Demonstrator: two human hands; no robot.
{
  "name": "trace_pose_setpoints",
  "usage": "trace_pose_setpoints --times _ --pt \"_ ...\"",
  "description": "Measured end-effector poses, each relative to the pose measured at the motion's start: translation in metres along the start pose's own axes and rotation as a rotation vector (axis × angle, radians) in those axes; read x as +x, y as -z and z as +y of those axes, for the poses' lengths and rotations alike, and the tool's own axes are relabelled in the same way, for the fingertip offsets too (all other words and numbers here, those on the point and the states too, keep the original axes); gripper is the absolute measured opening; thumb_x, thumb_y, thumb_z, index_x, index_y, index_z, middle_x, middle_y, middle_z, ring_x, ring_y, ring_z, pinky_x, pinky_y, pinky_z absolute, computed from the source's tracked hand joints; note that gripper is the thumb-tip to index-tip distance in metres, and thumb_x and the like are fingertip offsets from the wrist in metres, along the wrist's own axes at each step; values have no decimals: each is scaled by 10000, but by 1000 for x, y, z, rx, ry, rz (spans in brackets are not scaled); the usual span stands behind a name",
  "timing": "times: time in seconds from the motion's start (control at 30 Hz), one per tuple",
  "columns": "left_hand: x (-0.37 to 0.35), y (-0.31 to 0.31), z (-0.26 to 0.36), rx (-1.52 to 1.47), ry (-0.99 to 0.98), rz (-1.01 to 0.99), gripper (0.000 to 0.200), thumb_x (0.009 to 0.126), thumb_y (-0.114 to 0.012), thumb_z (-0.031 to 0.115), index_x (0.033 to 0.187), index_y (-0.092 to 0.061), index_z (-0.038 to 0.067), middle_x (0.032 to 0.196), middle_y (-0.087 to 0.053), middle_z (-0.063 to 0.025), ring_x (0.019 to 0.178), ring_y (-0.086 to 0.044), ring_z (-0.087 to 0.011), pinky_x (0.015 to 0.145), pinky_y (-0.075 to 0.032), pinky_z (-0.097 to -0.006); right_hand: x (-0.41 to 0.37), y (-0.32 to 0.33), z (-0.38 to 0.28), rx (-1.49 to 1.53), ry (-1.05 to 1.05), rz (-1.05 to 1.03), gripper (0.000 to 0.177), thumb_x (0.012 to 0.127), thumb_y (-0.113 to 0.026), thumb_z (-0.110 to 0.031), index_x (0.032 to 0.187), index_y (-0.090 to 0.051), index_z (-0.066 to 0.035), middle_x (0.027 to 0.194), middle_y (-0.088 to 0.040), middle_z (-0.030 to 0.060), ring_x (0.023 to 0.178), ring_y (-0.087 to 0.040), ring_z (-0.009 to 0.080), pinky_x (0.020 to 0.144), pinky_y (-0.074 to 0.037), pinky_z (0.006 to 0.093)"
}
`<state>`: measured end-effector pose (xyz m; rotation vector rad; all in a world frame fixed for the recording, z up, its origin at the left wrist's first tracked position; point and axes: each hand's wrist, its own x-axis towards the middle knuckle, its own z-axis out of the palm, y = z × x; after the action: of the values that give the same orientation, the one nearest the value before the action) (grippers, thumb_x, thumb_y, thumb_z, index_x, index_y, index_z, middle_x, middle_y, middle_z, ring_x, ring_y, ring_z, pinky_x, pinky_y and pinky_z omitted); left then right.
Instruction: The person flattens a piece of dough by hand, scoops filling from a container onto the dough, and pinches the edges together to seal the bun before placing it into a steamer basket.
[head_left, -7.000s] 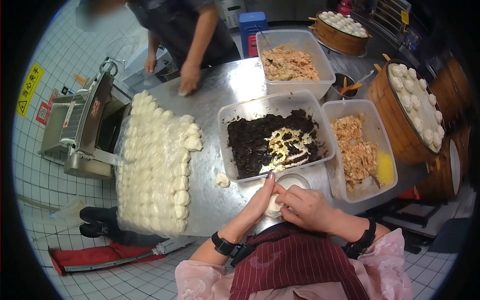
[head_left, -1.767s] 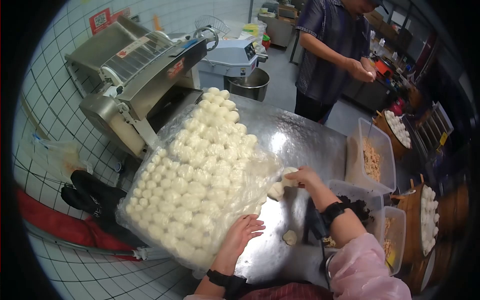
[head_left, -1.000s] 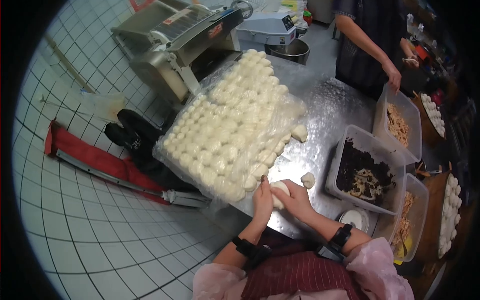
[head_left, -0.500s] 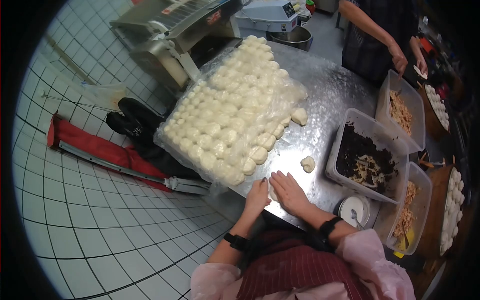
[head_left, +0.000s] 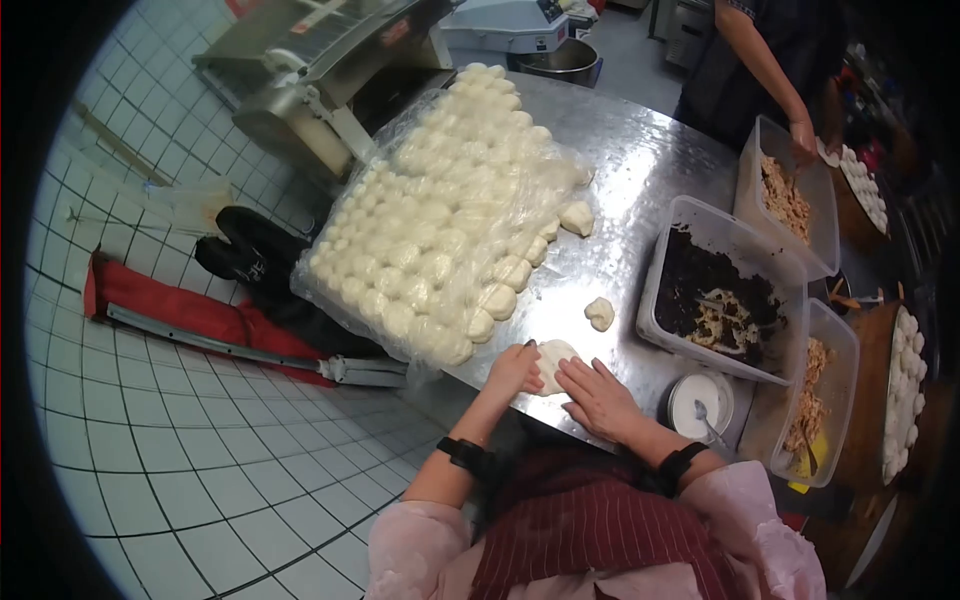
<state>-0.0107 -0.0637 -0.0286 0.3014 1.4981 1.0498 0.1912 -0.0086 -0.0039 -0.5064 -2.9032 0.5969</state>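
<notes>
A flattened round of dough [head_left: 554, 366] lies on the metal table's front edge, between my two hands. At its left edge is my left hand [head_left: 514, 371], fingers curled and closed on the rim of the dough. My right hand [head_left: 598, 398] lies flat with fingers stretched out, its fingertips touching the dough's right side. A small lump of dough [head_left: 600, 314] sits a little beyond my right hand. Many dough balls [head_left: 430, 220] under clear plastic cover the table's left part, and one loose piece [head_left: 576, 218] rests at their right edge.
To the right stand a tub of dark filling [head_left: 720, 300], tubs of orange-brown filling [head_left: 787, 200] [head_left: 810, 400] and a bowl of white stuff with a spoon [head_left: 690, 405]. A co-worker's hand [head_left: 803, 140] reaches into the far tub. A metal machine [head_left: 300, 110] stands at the back left.
My hands have moved apart, and the dough between them now shows as a wide flat round. The co-worker's hand has moved lower into the far tub. The view has shifted slightly.
</notes>
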Motion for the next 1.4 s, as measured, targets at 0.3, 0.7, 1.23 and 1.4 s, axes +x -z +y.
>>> trace_pose_setpoints --times 0.3,0.7,1.23,1.4 --pt "18 -20 24 209 -42 -74 325 907 -479 283 966 -533 -32 731 -537 -100 509 -579 -185 465 -481 -260 -15 -5 -2 103 123 -25 487 876 -530 -262 1300 -432 -42 1367 -411 111 1279 -377 271 1057 -308 420" --pt "18 -13 44 -138 -35 -154 300 910 -533 203 1107 -477 -15 849 -576 -87 725 -633 -176 622 -538 -254 38 12 0 433 -626 338 273 830 -584 -212 1043 -591 -43 1048 -549 144 999 -535 297 800 -444 391" --pt "-28 -13 48 -898 246 -489 686 890 -379 583 1259 -455 9 1239 -529 -166 1144 -509 -326 1006 -382 -432 41 77 -10 944 -507 288 239 816 -648 -152 1007 -589 -21 821 -612 32 738 -585 85 643 -477 237" --pt "-39 -52 53 -608 207 -573 430 903 -477 269 1219 -460 -21 1231 -522 -197 1152 -498 -357 1007 -372 -507 -22 135 -17 472 -436 545 258 840 -604 -165 1065 -569 -44 990 -587 142 862 -602 297 733 -490 353"
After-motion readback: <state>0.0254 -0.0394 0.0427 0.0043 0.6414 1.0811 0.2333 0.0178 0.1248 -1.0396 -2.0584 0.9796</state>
